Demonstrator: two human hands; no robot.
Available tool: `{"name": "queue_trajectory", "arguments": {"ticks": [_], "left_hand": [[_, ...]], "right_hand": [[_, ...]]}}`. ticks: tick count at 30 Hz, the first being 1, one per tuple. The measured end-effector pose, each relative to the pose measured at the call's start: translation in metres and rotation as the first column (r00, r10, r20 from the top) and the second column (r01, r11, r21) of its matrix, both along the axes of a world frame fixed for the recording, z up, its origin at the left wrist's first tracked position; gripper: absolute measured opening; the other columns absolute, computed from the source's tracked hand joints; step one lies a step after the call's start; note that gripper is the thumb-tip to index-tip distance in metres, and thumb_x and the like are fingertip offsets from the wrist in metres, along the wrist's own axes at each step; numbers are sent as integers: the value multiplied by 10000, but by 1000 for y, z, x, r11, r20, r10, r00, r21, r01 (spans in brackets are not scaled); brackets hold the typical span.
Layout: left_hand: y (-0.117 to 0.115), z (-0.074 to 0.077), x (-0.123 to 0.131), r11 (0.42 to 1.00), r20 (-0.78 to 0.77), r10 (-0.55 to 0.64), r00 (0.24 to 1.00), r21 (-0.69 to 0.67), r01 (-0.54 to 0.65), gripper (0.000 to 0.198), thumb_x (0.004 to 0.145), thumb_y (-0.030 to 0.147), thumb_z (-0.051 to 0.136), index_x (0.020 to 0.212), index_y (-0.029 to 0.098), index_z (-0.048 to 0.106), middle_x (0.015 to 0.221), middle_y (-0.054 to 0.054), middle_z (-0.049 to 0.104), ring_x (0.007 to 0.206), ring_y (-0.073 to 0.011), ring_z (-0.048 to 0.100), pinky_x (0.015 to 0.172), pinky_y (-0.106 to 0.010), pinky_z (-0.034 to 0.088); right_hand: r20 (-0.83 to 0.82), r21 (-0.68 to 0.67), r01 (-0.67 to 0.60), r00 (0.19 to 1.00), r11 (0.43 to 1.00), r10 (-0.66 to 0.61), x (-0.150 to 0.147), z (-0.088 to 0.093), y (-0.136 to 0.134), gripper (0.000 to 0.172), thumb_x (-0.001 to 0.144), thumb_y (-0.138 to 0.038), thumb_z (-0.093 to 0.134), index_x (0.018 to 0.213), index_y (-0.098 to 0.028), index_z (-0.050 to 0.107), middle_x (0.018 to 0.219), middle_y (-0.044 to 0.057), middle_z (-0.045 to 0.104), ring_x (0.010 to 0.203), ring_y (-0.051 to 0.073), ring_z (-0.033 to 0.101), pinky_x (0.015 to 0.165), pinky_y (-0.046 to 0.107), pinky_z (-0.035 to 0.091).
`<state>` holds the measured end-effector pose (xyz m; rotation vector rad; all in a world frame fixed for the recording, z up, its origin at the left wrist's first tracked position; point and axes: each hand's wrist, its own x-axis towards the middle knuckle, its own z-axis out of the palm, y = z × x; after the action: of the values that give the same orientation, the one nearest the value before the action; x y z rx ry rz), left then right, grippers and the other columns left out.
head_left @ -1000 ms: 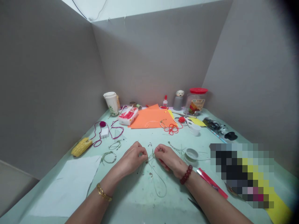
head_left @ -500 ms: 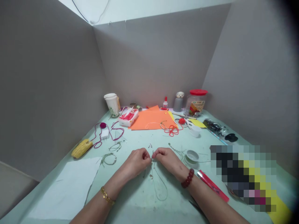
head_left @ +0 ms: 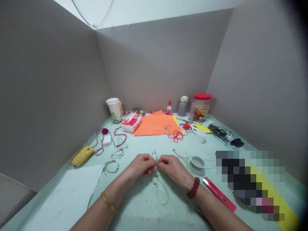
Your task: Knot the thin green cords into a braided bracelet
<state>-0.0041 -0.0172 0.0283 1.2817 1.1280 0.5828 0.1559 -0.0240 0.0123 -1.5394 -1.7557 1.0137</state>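
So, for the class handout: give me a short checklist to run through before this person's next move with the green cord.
Grip: left hand and right hand both pinch the green cord: ok.
Join at the fingertips: hidden by the fingers: cannot tell.
Cord loop below the hands: lies free on the mat, untangled: ok.
Spool: within reach beyond the right hand: ok.
Red thread: lies tangled: not ok.

The picture is bright and soft, with no hard glare. Light seems to come from above, past the pale strip (head_left: 144, 12). Faint shadows lie under the arms (head_left: 96, 208). The walls (head_left: 154, 64) bend near the edges, the top right corner goes dark, and a blocky blur (head_left: 250, 184) sits low on the right.
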Motion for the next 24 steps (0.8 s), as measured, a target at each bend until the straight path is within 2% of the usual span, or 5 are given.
{"name": "queue_trajectory", "arguments": {"ticks": [4,9,13,17,24], "left_hand": [[-1,-1,-2,995,78,-22,997,-90,29,226,691,352,612,696,149,512,644,16,528,458,-34,361,447,-198,251],[1,-8,-6,988,166,-27,986,-149,52,250,682,349,649,736,147,513,643,29,499,468,-25,350,432,-188,214],[0,-9,-7,977,219,-30,975,-200,75,217,679,302,650,755,144,523,655,34,497,476,-16,348,425,-168,208],[0,-13,-4,993,113,24,993,-119,-10,192,679,292,631,757,152,527,559,53,464,474,-40,407,430,-164,292],[2,-29,3,994,34,101,994,24,-102,175,654,250,615,726,155,487,626,-1,593,471,-78,517,420,-191,390]], "right_hand": [[-75,-49,18,997,999,-22,-1,3,-2,141,689,-203,522,690,-150,653,555,-21,516,519,84,403,499,202,294],[-249,-323,-116,968,939,34,-4,12,-9,135,719,-228,524,789,-163,620,444,-83,363,367,50,256,369,195,185],[-280,-364,-131,960,922,26,-4,9,-10,46,698,-203,522,664,-174,508,430,-90,352,339,42,242,329,193,168],[-278,-384,-129,961,914,19,0,8,-8,90,681,-181,481,604,-188,434,445,-82,364,340,41,262,320,185,183],[-334,-464,-103,940,880,-66,2,13,-7,86,687,-198,450,610,-188,414,487,-74,365,373,42,270,319,174,184]]}}
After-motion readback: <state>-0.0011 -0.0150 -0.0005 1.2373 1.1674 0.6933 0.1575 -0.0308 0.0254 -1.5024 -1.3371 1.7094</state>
